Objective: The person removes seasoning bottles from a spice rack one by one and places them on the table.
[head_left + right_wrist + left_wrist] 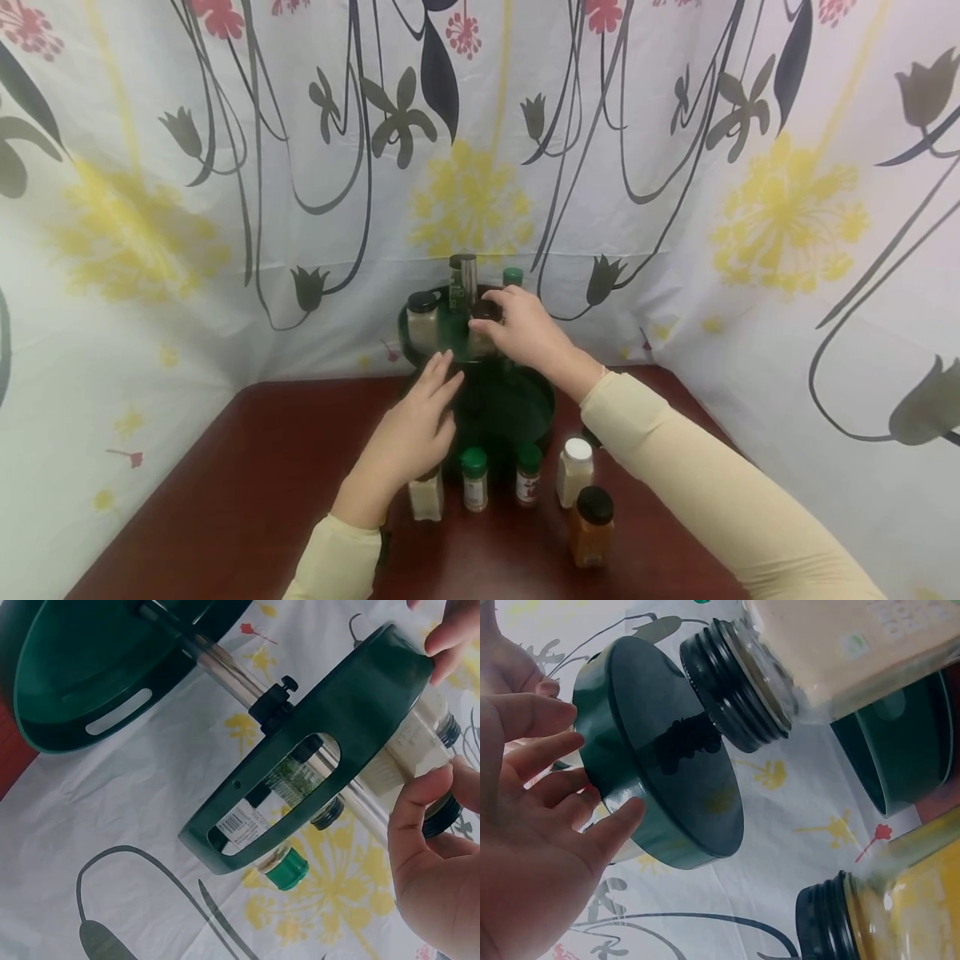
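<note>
A green two-tier spice rack (379,682) with a metal pole stands at the back of the table. My right hand (528,329) grips a jar with a dark lid (444,817) on the upper tier, thumb and fingers around the lid. The open left hand (411,433) has its fingers spread, and its fingertips touch the outer side of the upper tier (600,705). Beside the gripped jar on that tier are a black-lidded jar of pale powder (423,325), a tall metallic-topped container (468,279) and a green-capped bottle (286,868). The gripped jar's body is partly hidden.
The lower tier (513,408) sits beneath. In front on the dark red table (300,450) stand two green-capped bottles (475,482) (528,479), a white-capped jar (576,475), a black-lidded orange jar (592,533) and a pale jar (427,498). Patterned curtain (285,217) surrounds the table.
</note>
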`<state>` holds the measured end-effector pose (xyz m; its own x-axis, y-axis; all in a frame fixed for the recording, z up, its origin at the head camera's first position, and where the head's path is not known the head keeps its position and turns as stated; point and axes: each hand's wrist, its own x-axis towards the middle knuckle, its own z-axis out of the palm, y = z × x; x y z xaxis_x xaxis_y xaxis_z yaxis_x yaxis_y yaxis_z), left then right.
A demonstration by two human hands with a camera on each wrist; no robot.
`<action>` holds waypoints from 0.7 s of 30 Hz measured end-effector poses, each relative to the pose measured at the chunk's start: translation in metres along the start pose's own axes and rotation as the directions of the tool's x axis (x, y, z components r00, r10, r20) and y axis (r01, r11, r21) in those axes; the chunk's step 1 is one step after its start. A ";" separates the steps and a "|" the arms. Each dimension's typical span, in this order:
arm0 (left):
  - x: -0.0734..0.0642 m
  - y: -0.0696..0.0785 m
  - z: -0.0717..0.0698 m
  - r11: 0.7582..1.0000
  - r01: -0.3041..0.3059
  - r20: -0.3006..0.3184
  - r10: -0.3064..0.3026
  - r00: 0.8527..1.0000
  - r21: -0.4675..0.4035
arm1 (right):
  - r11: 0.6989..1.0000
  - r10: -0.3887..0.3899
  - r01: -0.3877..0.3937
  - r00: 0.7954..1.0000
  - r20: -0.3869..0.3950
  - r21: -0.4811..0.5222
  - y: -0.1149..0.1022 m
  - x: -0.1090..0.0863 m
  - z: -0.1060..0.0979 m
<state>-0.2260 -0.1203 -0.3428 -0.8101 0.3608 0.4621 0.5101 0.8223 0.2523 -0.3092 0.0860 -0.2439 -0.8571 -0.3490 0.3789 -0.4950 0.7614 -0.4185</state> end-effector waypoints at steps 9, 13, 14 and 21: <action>-0.002 -0.002 -0.001 1.000 -0.010 -0.006 0.010 1.000 0.021 | 0.993 0.010 -0.002 0.997 -0.073 0.120 -0.004 -0.013 -0.006; -0.003 -0.003 -0.002 0.999 -0.014 0.004 0.014 1.000 0.033 | 0.965 0.008 0.015 0.996 -0.085 0.262 -0.008 -0.031 -0.016; -0.003 -0.004 -0.002 0.999 -0.018 0.000 0.018 1.000 0.031 | 0.953 0.011 0.016 0.996 -0.085 0.303 -0.008 -0.037 -0.019; 0.000 -0.006 -0.006 0.999 -0.038 0.005 0.038 0.999 0.021 | 0.895 0.070 -0.006 0.989 -0.128 0.446 -0.003 -0.082 -0.037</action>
<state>-0.2274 -0.1281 -0.3398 -0.7916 0.3937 0.4672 0.5343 0.8171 0.2167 -0.2317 0.1324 -0.2429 -0.8645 -0.2215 0.4512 -0.5015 0.4403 -0.7447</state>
